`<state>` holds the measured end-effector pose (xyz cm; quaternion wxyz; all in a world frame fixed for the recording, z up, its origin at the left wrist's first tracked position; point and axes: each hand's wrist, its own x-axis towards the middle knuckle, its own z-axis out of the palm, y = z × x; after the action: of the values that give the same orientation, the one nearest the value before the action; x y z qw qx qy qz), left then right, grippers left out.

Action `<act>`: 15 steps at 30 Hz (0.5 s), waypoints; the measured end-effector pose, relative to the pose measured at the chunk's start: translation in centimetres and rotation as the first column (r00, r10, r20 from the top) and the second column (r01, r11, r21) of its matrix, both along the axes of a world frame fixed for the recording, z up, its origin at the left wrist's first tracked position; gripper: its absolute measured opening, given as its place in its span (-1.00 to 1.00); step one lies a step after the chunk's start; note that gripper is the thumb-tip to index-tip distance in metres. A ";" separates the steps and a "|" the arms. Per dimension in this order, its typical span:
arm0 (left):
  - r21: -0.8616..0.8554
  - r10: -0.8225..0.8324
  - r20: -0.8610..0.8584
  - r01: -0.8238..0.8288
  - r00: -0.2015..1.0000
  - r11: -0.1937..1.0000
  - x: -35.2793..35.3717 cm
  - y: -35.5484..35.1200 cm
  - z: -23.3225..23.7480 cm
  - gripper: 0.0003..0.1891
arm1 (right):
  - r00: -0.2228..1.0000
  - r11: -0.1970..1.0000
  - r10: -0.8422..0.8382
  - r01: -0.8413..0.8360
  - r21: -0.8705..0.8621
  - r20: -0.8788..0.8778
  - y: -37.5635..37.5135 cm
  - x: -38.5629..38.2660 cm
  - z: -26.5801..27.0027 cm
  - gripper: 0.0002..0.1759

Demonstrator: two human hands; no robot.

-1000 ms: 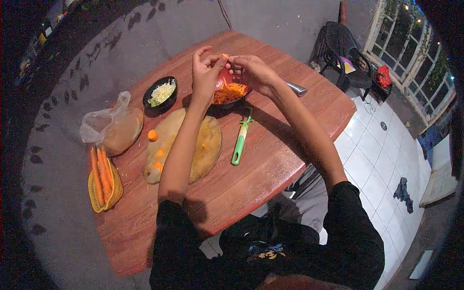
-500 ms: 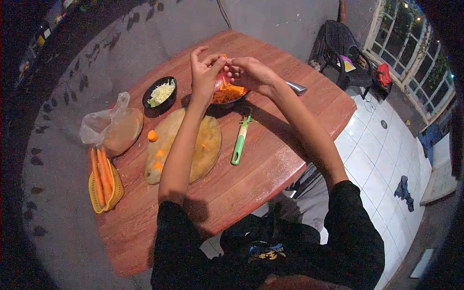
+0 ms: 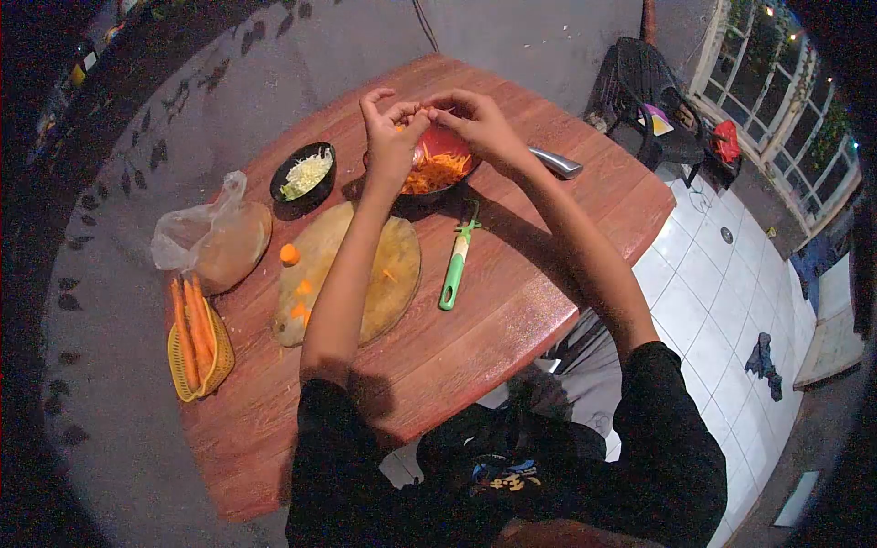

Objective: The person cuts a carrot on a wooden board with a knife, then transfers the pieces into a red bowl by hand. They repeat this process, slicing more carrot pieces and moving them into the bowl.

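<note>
Left hand (image 3: 388, 137) & right hand (image 3: 477, 123) pinch fingertips together over bowl (image 3: 449, 142) w/ grated carrot (image 3: 437, 172).

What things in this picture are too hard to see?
Head view: what the left hand and right hand pinch between them is too small.
Metal handle: its far end hides behind the right wrist.
Plastic bag: contents blurred, cloudy.
Cutting board: middle covered by the left forearm.
</note>
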<state>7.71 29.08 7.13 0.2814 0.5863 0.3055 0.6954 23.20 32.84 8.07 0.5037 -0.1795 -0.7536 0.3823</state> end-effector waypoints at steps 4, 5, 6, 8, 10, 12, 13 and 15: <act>-0.003 -0.055 0.028 0.055 0.998 0.998 0.0 0.0 -0.1 -0.43 | 0.992 0.994 -0.089 0.094 -0.061 0.088 -0.2 0.5 0.4 -0.72; -0.007 -0.053 0.040 0.053 0.998 0.999 0.2 0.0 -0.1 -0.43 | 0.992 0.994 -0.089 0.094 -0.061 0.088 -0.1 0.6 0.3 -0.72; -0.011 -0.051 0.051 0.052 0.997 0.999 0.3 0.0 -0.1 -0.43 | 0.998 0.992 -0.056 0.058 -0.107 0.025 0.1 0.6 0.3 -0.74; -0.010 -0.020 0.022 0.020 1.000 1.000 0.2 0.3 -0.1 -0.44 | 0.999 0.988 -0.026 0.020 -0.151 -0.039 0.1 0.7 0.2 -0.76; -0.006 0.012 -0.007 -0.012 1.000 1.000 -0.2 0.5 -0.4 -0.44 | 0.993 0.983 -0.098 0.087 -0.161 -0.063 0.1 0.6 0.3 -0.76; -0.037 0.146 -0.108 -0.150 0.983 0.988 -0.5 0.5 -0.7 -0.50 | 0.991 0.985 -0.087 0.070 -0.157 -0.105 0.7 0.7 -0.2 -0.74; -0.037 0.145 -0.108 -0.150 0.983 0.988 -0.6 0.5 -0.8 -0.50 | 0.986 0.987 -0.076 0.053 -0.151 -0.146 1.0 0.7 -0.5 -0.72; -0.074 0.250 -0.241 -0.274 0.938 0.959 -0.8 0.6 -1.0 -0.54 | 0.987 0.978 -0.090 0.063 -0.199 -0.130 0.6 0.8 -0.1 -0.72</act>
<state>6.88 29.64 6.13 0.1799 0.6009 0.4478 0.6372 24.03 33.47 7.93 0.5490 -0.2298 -0.6686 0.4457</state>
